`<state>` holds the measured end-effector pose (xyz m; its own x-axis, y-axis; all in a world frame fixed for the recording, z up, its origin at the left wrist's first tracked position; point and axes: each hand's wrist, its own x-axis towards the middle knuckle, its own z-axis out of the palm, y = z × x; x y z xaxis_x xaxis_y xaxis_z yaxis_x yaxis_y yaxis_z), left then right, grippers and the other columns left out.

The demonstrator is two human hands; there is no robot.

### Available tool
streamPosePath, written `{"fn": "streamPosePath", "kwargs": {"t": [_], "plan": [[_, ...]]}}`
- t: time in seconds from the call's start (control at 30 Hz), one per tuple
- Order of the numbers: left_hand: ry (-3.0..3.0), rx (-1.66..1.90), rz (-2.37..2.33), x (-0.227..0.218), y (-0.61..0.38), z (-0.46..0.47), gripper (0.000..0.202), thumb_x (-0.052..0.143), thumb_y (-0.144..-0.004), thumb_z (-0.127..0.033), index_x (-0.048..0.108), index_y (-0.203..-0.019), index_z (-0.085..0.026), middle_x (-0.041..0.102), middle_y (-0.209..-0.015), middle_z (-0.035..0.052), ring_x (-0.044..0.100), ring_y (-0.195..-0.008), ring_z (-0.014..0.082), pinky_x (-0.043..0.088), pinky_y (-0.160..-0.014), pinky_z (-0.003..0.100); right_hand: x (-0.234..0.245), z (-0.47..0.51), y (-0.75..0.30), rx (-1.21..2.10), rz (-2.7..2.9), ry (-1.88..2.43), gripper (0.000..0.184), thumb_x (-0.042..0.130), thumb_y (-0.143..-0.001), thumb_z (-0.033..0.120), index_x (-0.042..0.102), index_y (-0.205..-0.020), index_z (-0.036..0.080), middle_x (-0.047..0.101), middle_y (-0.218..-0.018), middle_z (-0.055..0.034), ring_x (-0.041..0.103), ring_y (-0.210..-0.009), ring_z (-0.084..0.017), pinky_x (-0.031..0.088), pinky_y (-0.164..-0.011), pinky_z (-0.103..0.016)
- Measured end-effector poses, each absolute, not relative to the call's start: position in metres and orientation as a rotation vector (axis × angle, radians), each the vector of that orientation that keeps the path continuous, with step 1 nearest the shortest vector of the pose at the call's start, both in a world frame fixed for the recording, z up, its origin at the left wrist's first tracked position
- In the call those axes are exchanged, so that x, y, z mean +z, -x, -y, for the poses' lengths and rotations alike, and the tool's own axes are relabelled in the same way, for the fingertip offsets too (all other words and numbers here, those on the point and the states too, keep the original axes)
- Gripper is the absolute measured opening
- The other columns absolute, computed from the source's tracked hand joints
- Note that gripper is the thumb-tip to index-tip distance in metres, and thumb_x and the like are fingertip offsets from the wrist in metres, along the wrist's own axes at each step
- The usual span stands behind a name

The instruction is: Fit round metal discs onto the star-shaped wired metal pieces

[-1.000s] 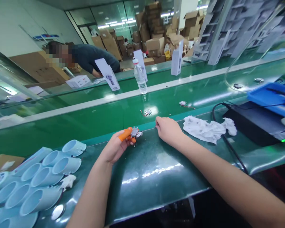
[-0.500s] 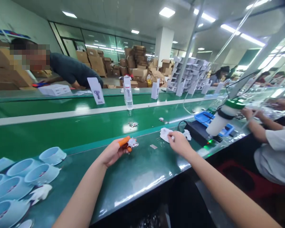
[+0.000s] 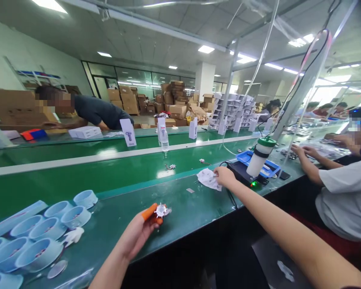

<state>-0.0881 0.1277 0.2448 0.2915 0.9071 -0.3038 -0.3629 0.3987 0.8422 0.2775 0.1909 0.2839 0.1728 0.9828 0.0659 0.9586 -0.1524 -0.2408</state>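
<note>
Here's the left hand [image 3: 136, 235], fingers [image 3: 148, 228] wrapped firmly round a stubby orange plastic handle [image 3: 149, 212] topped by a spiky white star-shaped piece [image 3: 161, 210], held just over the glossy green worktop [image 3: 180, 204]. The right hand [image 3: 225, 177], fingers half-curled, touches the edge of a crumpled white cloth [image 3: 208, 179], with smooth pale-blue plastic cups [image 3: 39, 255] off to the left!
</note>
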Motion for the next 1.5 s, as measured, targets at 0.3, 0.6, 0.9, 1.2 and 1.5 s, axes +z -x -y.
{"fn": "streamPosePath", "kwargs": {"t": [0.3,0.6,0.9,1.2,1.5], "plan": [[-0.615,1.034,-1.010,0.229,0.091,-0.082,0.014,0.074,-0.086,-0.021,0.078,-0.094,-0.011,0.071,-0.081,0.0082,0.064,-0.067,0.0145,0.056,-0.060,0.022,0.223,-0.090,-0.246,0.136,2.284,1.752,0.031,0.055,-0.086,0.008,0.073,-0.107,0.020,0.072,-0.115,-0.0091,0.067,-0.098,-0.024,0.049,-0.085,-0.031],[-0.695,1.031,-1.023,0.235,0.081,-0.066,0.026,0.081,-0.080,-0.033,0.078,-0.096,-0.012,0.072,-0.083,0.0072,0.063,-0.070,0.0146,0.052,-0.061,0.023,0.227,-0.132,-0.246,0.376,1.916,1.785,0.042,0.065,-0.092,0.040,0.069,-0.128,0.019,0.068,-0.118,-0.0117,0.067,-0.100,-0.022,0.047,-0.091,-0.031],[-0.873,1.066,-1.045,0.247,0.064,-0.047,0.040,0.080,-0.077,-0.048,0.078,-0.096,-0.013,0.070,-0.081,0.0076,0.060,-0.073,0.0169,0.047,-0.067,0.027,0.217,-0.125,-0.222,0.595,1.714,1.698,0.017,0.067,-0.085,0.028,0.078,-0.091,0.016,0.075,-0.091,-0.0091,0.067,-0.083,-0.022,0.051,-0.078,-0.031],[-1.026,1.041,-1.101,0.236,0.051,-0.029,0.026,0.079,-0.076,-0.041,0.075,-0.079,-0.015,0.068,-0.075,0.0044,0.055,-0.071,0.0166,0.042,-0.069,0.027,0.258,-0.040,-0.148,0.812,1.757,1.054,0.007,0.071,-0.087,0.026,0.076,-0.086,0.021,0.068,-0.086,-0.0037,0.064,-0.080,-0.017,0.050,-0.075,-0.030],[-1.245,1.023,-1.211,0.234,0.042,-0.019,0.021,0.072,-0.082,-0.040,0.076,-0.082,-0.019,0.070,-0.082,0.0049,0.059,-0.082,0.0236,0.045,-0.078,0.032,0.237,-0.036,-0.141,0.729,1.848,1.111,0.017,0.072,-0.078,0.009,0.073,-0.087,0.023,0.069,-0.093,-0.0035,0.064,-0.092,-0.020,0.050,-0.085,-0.033]]}}
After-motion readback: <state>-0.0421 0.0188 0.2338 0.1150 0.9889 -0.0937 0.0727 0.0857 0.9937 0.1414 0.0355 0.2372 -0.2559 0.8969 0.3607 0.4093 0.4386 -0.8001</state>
